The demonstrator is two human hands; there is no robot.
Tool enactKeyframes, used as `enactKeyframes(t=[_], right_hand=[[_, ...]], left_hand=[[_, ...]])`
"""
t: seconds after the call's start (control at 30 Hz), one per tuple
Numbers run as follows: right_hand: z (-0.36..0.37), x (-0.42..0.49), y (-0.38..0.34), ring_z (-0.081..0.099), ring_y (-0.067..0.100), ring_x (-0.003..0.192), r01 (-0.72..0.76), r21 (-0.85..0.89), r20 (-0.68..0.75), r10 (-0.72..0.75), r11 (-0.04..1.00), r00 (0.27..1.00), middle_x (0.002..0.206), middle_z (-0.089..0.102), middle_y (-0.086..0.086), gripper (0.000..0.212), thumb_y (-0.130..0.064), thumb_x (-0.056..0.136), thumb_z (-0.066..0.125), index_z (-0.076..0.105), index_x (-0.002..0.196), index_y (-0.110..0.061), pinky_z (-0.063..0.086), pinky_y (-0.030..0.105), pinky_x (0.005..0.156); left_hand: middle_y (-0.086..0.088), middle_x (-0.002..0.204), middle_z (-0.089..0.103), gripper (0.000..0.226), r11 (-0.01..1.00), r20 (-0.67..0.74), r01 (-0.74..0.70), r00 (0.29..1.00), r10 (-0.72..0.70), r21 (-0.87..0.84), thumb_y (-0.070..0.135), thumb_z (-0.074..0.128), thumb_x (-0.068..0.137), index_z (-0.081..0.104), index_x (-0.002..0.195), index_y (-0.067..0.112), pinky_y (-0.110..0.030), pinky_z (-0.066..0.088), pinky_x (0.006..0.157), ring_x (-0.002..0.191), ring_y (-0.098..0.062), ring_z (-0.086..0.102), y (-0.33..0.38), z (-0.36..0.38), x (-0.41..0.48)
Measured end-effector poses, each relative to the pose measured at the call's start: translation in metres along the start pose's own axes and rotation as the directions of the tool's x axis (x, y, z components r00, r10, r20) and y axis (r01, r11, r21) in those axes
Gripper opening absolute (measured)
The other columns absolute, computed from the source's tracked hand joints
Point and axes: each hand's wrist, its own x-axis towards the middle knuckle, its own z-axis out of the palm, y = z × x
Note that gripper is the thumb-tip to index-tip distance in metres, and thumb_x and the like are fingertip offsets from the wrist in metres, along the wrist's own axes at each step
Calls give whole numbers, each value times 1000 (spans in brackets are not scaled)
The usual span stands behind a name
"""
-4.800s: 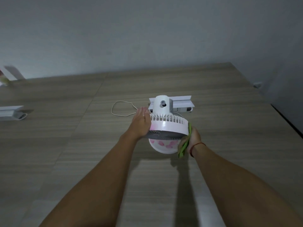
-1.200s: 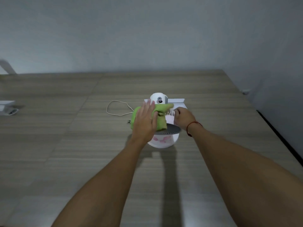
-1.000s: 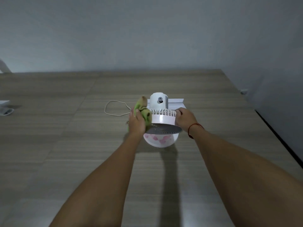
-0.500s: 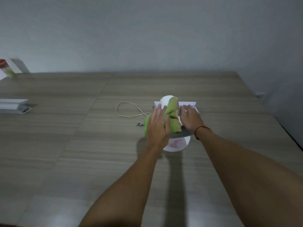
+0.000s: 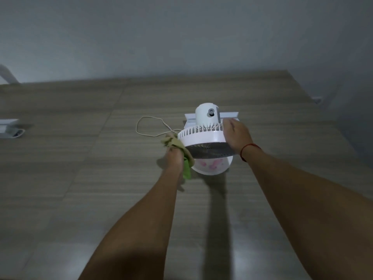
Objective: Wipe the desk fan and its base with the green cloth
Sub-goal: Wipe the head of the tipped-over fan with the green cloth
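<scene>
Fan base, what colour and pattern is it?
The fan base is white with soft pink blotches, seen in the head view.

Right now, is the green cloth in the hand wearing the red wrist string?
No: the left hand grips the green cloth beside the desk fan, while the right hand, wearing the red string, holds the fan's rim.

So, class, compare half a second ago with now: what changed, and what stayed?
The left hand, gripping the green cloth, slid off the top of the desk fan down to its left rim. The right hand still holds the right rim; the fan stays on the table.
</scene>
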Motion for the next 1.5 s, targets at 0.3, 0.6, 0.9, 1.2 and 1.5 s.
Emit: enactKeyframes(t=[0.3,0.6,0.9,1.2,1.5], right_hand=[[4,-14,-8,47,26,79,46,-48,-32,-48,998,998,79,54,11,35,-29,88,25,44,68,-8,34,30,71],[1,-6,-6,48,25,76,48,-13,10,-48,999,999,74,54,9,36,-26,94,32,47,67,-8,36,31,69],[-7,6,11,43,9,60,33,88,-47,-29,996,998,61,48,-6,42,-30,93,39,41,52,-21,34,25,54],[-7,8,14,49,20,70,31,83,-49,-27,996,998,73,56,8,38,-29,93,37,49,60,-13,34,27,56],[4,0,-1,49,26,80,-7,0,-51,7,1000,999,81,54,11,38,-27,95,31,48,67,-9,33,30,72]], left_hand=[[-10,151,39,59,632,183,-681,721,669,371,43,23,97,31,146,11,-40,30,117,141,-23,35,-2,11,-33],[-21,133,56,63,974,50,-128,991,121,184,49,21,96,56,128,8,-45,38,109,123,-36,53,11,1,11],[-2,74,68,48,952,372,184,925,-83,-245,66,50,77,71,94,26,-24,45,53,60,-20,56,-30,8,53],[0,81,75,41,927,263,201,958,-117,-318,56,45,89,72,90,25,-28,53,66,73,-18,67,-33,9,39],[-19,112,66,48,863,1,-472,877,480,181,36,29,102,61,116,3,-30,45,86,103,-29,61,3,18,-5]])
